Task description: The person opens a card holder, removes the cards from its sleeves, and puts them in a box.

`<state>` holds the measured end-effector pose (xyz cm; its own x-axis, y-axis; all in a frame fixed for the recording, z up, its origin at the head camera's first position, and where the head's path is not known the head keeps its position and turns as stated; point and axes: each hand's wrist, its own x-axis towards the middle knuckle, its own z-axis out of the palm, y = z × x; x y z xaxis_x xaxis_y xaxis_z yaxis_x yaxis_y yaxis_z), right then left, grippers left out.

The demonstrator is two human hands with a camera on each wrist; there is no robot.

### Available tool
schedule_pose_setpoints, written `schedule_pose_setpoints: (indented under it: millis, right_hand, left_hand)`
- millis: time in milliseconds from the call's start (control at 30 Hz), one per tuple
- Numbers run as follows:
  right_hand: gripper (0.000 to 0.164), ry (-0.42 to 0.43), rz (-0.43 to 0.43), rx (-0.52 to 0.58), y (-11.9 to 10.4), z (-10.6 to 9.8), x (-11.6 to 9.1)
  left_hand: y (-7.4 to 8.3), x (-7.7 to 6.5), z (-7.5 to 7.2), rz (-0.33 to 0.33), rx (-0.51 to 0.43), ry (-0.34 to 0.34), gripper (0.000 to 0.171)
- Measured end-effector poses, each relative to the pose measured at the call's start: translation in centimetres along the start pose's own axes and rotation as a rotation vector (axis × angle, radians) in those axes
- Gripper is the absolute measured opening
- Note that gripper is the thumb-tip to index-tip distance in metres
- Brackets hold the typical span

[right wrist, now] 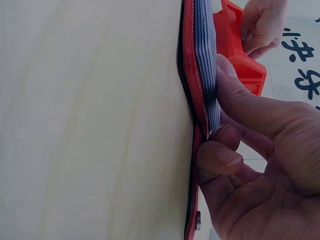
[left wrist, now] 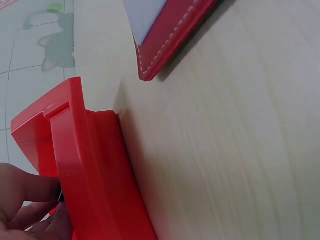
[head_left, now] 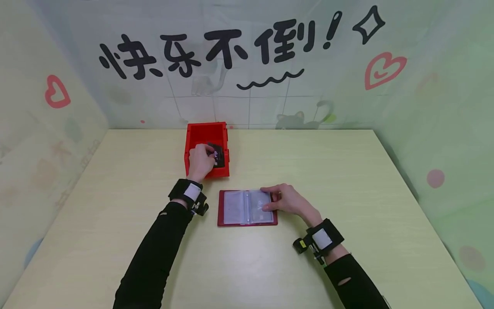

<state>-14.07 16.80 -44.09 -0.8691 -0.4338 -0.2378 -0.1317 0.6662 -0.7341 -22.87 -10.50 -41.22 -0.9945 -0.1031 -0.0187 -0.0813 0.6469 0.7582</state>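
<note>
My left hand (head_left: 200, 161) reaches into the red plastic bin (head_left: 217, 173), fingers bent at a black card (head_left: 218, 156) with light print. In the left wrist view a dark edge (left wrist: 61, 196) shows between its thumb and fingers, partly hidden by the bin wall (left wrist: 100, 175). A dark red card holder (head_left: 221, 208) lies open on the table, with clear sleeves (head_left: 233, 208) on both sides. At its right edge my right hand (head_left: 287, 199) pinches the stack of sleeves. The right wrist view shows the thumb (right wrist: 235, 90) on top and curled fingers (right wrist: 220, 155) at the edge.
The pale wooden table (head_left: 247, 266) carries the bin at its back edge and the card holder nearer the middle. A printed backdrop (head_left: 247, 103) stands behind the table, with similar panels at both sides. Each wrist wears a strapped camera.
</note>
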Motion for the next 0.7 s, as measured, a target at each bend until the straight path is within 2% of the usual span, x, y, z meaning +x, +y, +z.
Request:
schedule_pose_setpoints:
  millis: [467, 700]
  right_hand:
    - [0.06, 0.002, 0.005, 0.001, 0.0, -0.02, 0.11]
    - [0.06, 0.0, 0.001, 0.001, 0.08, 0.01, 0.11]
  left_hand:
    - [0.0, -0.48, 0.47, 0.03, 0.119, -0.027, 0.031]
    - [0.3, -0.9, 0.67, 0.014, 0.26, -0.08, 0.031]
